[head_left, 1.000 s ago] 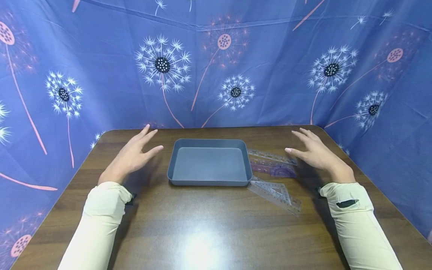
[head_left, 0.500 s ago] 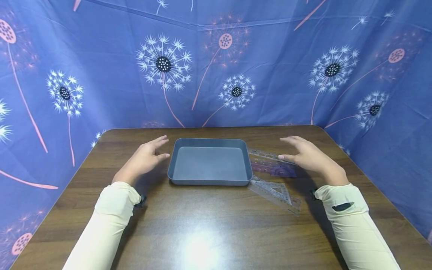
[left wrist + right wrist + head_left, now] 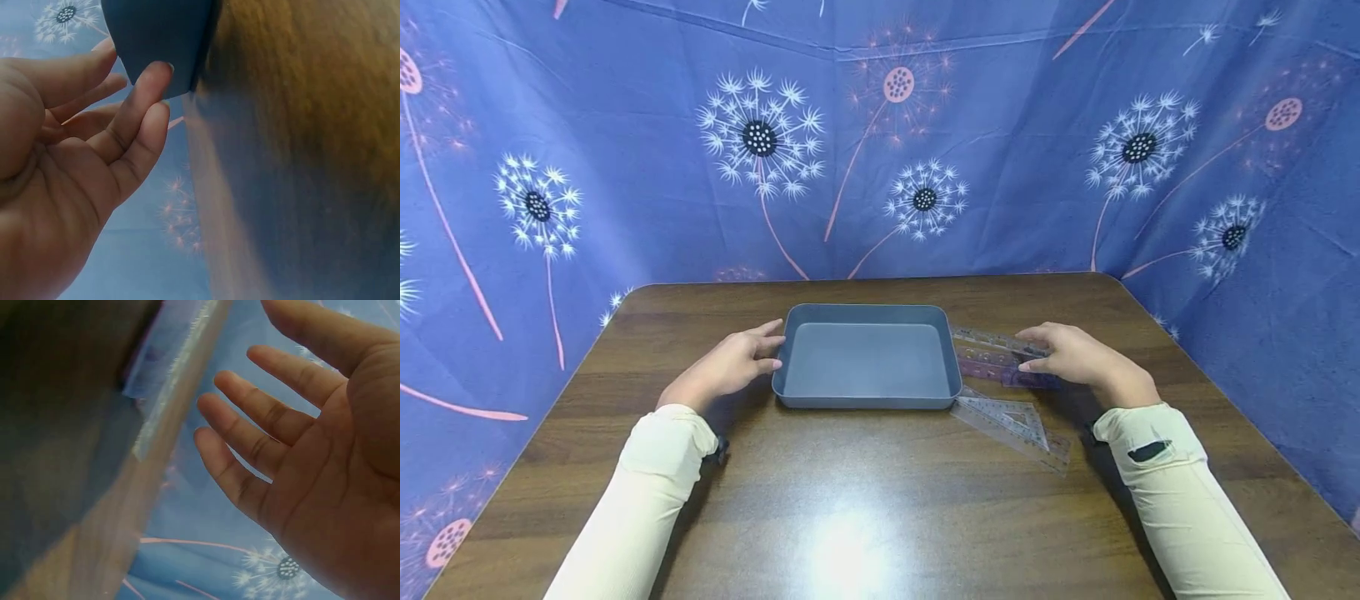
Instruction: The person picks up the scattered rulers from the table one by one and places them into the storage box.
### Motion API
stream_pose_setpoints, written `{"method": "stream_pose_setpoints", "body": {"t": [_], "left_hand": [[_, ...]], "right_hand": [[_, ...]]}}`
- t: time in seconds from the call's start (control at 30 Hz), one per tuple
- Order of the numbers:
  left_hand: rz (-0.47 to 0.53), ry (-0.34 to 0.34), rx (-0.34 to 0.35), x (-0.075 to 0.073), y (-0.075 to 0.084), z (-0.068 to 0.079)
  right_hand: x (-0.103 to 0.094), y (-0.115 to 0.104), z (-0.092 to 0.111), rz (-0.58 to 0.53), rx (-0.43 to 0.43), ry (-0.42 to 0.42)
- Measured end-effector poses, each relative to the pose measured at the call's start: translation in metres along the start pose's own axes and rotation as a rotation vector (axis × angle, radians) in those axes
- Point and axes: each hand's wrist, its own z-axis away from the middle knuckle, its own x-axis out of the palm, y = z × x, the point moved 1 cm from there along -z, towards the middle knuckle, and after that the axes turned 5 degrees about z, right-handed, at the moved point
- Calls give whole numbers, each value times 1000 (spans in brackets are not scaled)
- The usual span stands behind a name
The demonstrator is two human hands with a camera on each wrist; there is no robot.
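A grey-blue rectangular tray [image 3: 865,358] lies on the wooden table with nothing in it. My left hand [image 3: 726,367] is at its left end, fingertips against the outer wall and thumb beside the rim; the left wrist view has the tray's dark side [image 3: 169,37] behind the loosely bent fingers. Right of the tray lie a clear ruler [image 3: 981,337] and a purple ruler [image 3: 981,369] with a protractor part. Over their right ends hovers my right hand [image 3: 1078,358], fingers spread and relaxed, holding nothing. In the right wrist view, the rulers' ends [image 3: 165,359] lie beyond the fingertips.
A clear set square [image 3: 988,412] and a clear ruler [image 3: 1052,458] overlap near the tray's front right corner. Behind the brown table [image 3: 865,517] hangs a blue dandelion-print cloth [image 3: 1022,167], which also runs along both sides.
Both hands have moved inward and lower: the left to the tray's left end, the right over the purple and clear rulers. The tray and rulers stay put.
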Motion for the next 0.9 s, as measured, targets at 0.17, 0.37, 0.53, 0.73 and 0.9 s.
{"method": "stream_pose_setpoints", "body": {"t": [0.17, 0.37, 0.53, 0.73, 0.9], "left_hand": [[63, -22, -3, 0, -2, 1], [80, -21, 33, -1, -4, 0], [79, -35, 40, -2, -2, -1], [82, -69, 47, 0, -4, 1], [106, -67, 28, 1, -6, 1]], "right_hand": [[4, 6, -4, 13, -6, -27], [6, 10, -7, -36, 3, -72], [6, 10, -7, -84, 29, -96], [12, 11, -5, -101, 53, -118], [10, 10, -4, -99, 47, -95]]}}
